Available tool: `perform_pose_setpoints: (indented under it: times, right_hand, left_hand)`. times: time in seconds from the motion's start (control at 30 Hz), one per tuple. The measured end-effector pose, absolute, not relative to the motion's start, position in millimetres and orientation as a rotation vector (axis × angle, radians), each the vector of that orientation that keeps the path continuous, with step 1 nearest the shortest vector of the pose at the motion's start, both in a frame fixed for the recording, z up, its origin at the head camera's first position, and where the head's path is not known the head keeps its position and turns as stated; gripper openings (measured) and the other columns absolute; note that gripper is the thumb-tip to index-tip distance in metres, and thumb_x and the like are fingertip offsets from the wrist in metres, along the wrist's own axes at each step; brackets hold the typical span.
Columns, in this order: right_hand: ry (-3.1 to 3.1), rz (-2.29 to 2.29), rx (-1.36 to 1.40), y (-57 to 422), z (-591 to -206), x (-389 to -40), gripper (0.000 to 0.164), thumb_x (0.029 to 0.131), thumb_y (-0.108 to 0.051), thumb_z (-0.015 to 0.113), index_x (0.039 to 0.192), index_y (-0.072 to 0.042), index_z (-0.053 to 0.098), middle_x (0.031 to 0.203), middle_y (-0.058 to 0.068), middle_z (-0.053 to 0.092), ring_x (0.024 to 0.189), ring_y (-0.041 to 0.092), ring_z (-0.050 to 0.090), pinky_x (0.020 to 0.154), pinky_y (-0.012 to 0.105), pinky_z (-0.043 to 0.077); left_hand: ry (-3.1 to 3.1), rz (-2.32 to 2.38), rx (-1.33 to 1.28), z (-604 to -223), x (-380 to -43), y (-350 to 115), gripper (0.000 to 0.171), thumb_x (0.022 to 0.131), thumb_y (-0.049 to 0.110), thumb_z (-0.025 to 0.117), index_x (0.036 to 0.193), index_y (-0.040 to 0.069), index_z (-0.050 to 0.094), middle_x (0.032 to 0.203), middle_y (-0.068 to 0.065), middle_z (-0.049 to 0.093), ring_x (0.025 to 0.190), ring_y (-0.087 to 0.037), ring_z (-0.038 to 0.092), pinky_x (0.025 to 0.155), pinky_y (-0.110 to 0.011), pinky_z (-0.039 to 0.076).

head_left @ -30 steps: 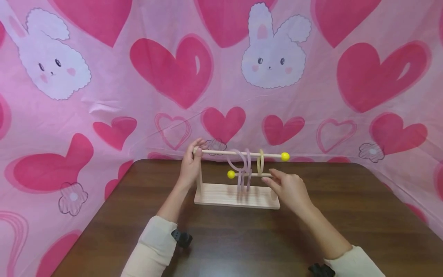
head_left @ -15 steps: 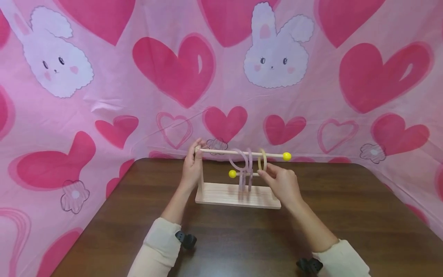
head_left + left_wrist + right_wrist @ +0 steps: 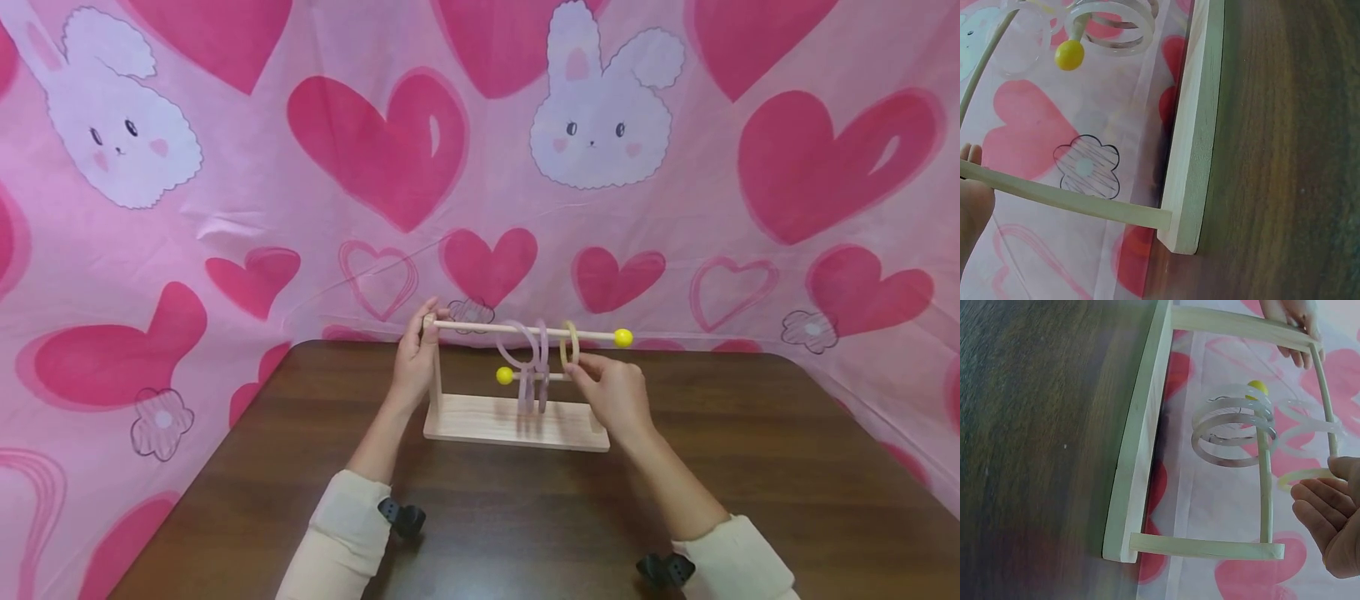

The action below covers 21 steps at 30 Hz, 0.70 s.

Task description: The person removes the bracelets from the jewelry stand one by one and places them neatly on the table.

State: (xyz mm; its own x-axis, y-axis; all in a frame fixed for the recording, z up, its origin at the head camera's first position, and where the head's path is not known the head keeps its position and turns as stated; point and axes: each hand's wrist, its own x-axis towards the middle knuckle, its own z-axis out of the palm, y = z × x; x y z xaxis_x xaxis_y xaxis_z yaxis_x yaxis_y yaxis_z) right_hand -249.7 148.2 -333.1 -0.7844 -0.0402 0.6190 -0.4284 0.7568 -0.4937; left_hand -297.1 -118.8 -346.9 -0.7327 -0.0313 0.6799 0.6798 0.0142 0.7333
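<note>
A wooden bangle stand [image 3: 465, 421] has an upper rod [image 3: 468, 327] from its left post and a lower rod [image 3: 557, 377] from its right post. My left hand [image 3: 412, 367] grips the top of the left post. With thumb and fingers my right hand [image 3: 621, 398] pinches a pale yellow bangle [image 3: 576, 343], which hangs around the upper rod toward its yellow ball end. Left of it, translucent lilac bangles [image 3: 536, 337] hang on that same rod. More bangles [image 3: 1225, 462], whitish and greyish-lilac, hang around the lower rod in the right wrist view.
The stand rests on a dark brown wooden table [image 3: 480, 517]. Behind the table hangs a pink cloth [image 3: 480, 192] with hearts and rabbits. Yellow balls cap the free ends of both rods, one ball [image 3: 623, 337] on the upper right.
My right hand has moved from the lower rod's right part up and left to the yellow bangle, now pinching it. My left hand stays on the post.
</note>
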Motion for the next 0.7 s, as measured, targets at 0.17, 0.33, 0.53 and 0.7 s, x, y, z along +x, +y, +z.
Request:
perform_pose_setpoints:
  times: [0.17, 0.33, 0.53, 0.7]
  right_hand:
    - [-2.293, 0.844, 0.314, 149, -336, -250, 0.017, 0.079, -0.016, 0.073, 0.091, -0.004, 0.074, 0.072, 0.006, 0.07, 0.049, 0.015, 0.041, 0.044, 0.029, 0.032]
    - [-2.258, 0.871, 0.294, 150, -336, -250, 0.016, 0.08, -0.014, 0.073, 0.091, -0.003, 0.074, 0.074, 0.008, 0.07, 0.051, 0.015, 0.047, 0.045, 0.029, 0.037]
    - [-2.237, 0.911, 0.269, 151, -334, -247, 0.019, 0.081, -0.014, 0.072, 0.092, 0.001, 0.072, 0.077, 0.012, 0.069, 0.056, 0.016, 0.056, 0.047, 0.027, 0.041]
    - [-2.179, 0.912, 0.28, 151, -332, -245, 0.018, 0.079, -0.012, 0.074, 0.091, 0.001, 0.073, 0.076, 0.013, 0.069, 0.059, 0.017, 0.063, 0.048, 0.028, 0.046]
  left_hand:
    - [-1.772, -1.81, -0.663, -347, -295, -120, 0.039, 0.098, 0.0, 0.037, 0.136, -0.007, 0.035, 0.119, -0.03, 0.049, 0.117, -0.024, 0.045, 0.1, -0.031, 0.032]
    - [-1.727, -1.838, -0.629, -348, -294, -124, 0.036, 0.094, -0.004, 0.044, 0.13, -0.009, 0.042, 0.113, -0.025, 0.056, 0.104, -0.008, 0.051, 0.091, -0.023, 0.041]
    - [-1.704, -1.847, -0.66, -350, -298, -129, 0.033, 0.092, -0.007, 0.049, 0.123, -0.014, 0.045, 0.107, -0.001, 0.062, 0.095, -0.006, 0.055, 0.084, -0.021, 0.045]
    - [-1.718, -1.851, -0.657, -350, -300, -132, 0.032, 0.091, -0.006, 0.05, 0.122, -0.014, 0.046, 0.104, 0.01, 0.062, 0.095, -0.006, 0.056, 0.084, -0.019, 0.045]
